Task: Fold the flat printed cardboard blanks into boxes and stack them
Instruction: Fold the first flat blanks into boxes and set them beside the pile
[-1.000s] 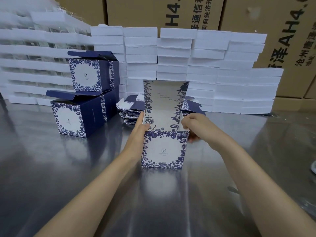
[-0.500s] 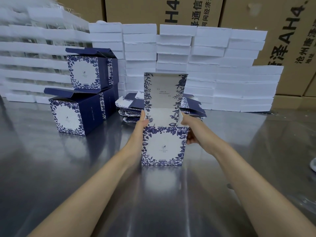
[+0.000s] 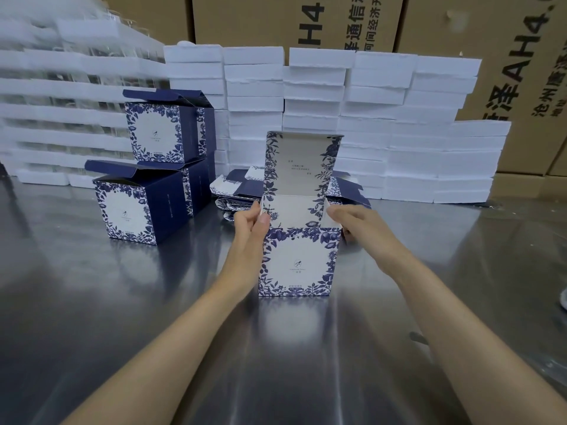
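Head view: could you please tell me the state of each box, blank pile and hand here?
Centre box: upright, lid standing open.
Left hand: pinching the left side flap.
Right hand: pinching the right side flap.
Folded boxes: stacked two high, top flaps open.
Flat blanks: piled, unfolded.
Foam blocks: stacked behind.

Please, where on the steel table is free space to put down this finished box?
Free: the bare table right of the box in hand, before the white foam stacks. Also the near table. Crowded: left, the folded boxes; behind, the flat blanks.
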